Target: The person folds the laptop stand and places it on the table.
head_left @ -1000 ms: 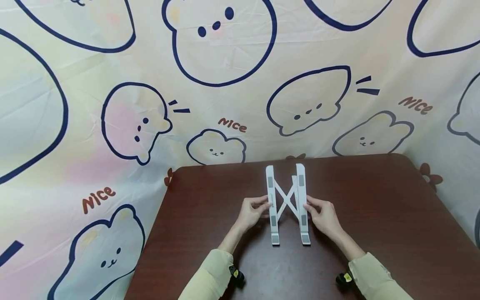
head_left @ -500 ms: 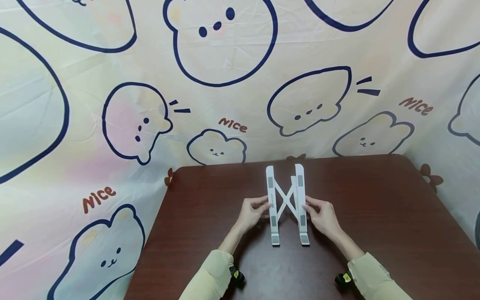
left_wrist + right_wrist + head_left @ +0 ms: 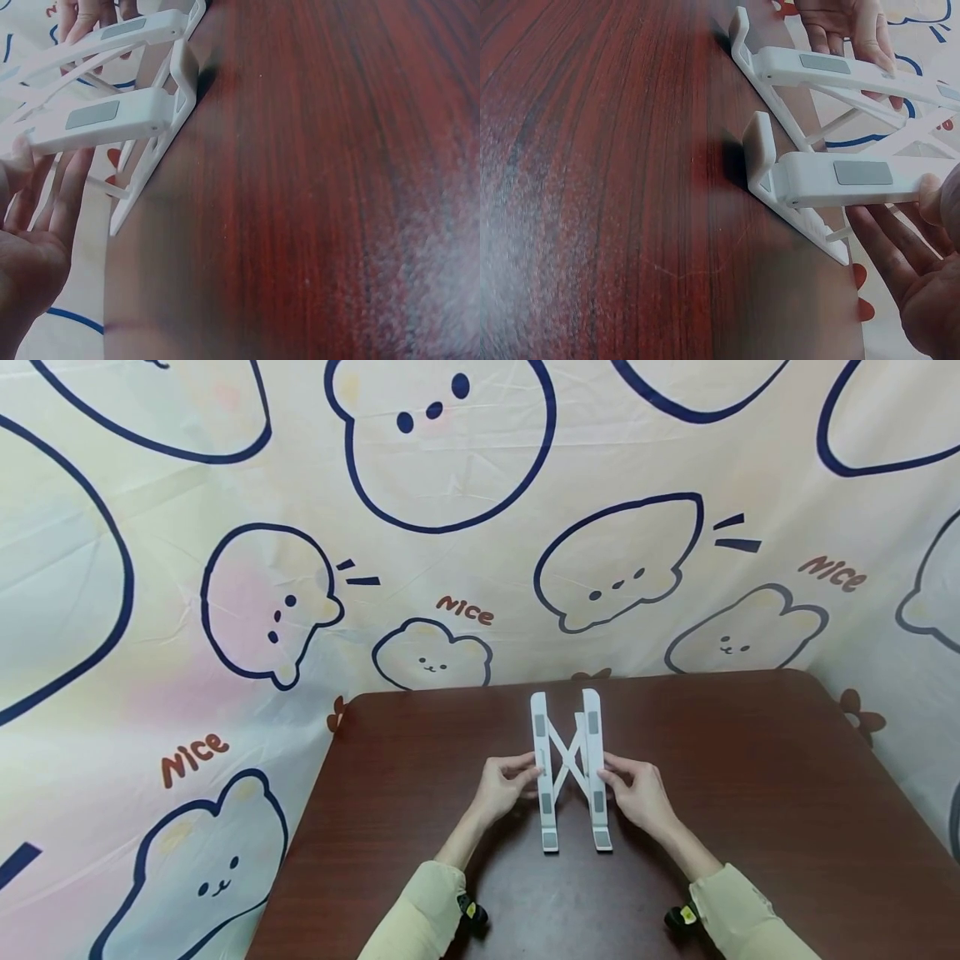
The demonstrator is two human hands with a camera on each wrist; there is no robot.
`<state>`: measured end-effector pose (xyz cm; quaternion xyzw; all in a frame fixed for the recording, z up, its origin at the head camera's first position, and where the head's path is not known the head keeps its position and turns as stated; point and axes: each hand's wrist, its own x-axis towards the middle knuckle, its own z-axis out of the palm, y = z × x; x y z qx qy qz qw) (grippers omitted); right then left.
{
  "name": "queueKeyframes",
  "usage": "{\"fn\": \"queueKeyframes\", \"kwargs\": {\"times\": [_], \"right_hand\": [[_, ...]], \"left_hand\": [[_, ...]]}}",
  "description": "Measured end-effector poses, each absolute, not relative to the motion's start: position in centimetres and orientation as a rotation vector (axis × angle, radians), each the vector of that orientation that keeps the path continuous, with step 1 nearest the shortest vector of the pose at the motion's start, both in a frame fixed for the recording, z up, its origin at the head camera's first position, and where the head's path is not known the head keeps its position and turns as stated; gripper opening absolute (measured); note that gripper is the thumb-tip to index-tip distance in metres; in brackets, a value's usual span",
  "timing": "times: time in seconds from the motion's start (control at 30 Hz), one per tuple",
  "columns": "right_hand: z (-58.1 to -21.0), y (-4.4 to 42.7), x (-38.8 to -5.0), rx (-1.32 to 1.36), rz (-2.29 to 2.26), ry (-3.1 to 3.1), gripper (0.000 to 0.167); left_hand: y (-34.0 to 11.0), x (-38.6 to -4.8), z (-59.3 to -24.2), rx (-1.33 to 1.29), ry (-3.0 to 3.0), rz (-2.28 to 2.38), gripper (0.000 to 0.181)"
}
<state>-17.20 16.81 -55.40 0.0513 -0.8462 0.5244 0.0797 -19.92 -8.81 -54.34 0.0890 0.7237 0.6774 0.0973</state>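
Note:
A white folding laptop stand [image 3: 545, 789] with grey pads stands on the brown table, its two long arms joined by crossed bars. My left hand [image 3: 498, 789] grips the left arm from outside, thumb on top and fingers beneath. On the other side my right hand [image 3: 640, 793] holds the right arm in the same way. In the left wrist view, the left hand [image 3: 34, 259] has its thumb on the arm's upper face. The right wrist view shows the right thumb over the near arm [image 3: 862, 178] and the fingers under it. Raised lips at the front ends face me.
The dark wood-grain table [image 3: 750, 793] reaches back to a cloth backdrop [image 3: 622, 460] printed with cartoon bears. Small black wrist devices [image 3: 472, 912] with yellow marks sit at both sleeve cuffs.
My right hand has moved left with the stand's right arm, so the two arms stand closer together and the crossed bars are narrower. The left hand has hardly moved.

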Motion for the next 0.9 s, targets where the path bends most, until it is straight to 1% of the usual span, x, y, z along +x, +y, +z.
{"fn": "queueKeyframes", "kwargs": {"times": [0.47,0.9], "right_hand": [[-55.2,15.7,-17.2,0.124,1.753,-2.520,0.037],[-55.4,14.7,-17.1,0.132,1.791,-2.488,0.036]], "left_hand": [[-9.0,-19.9,-54.5,0.254,2.140,2.010,0.037],[-9.0,-20.0,-54.4,0.293,2.159,1.976,0.036]]}}
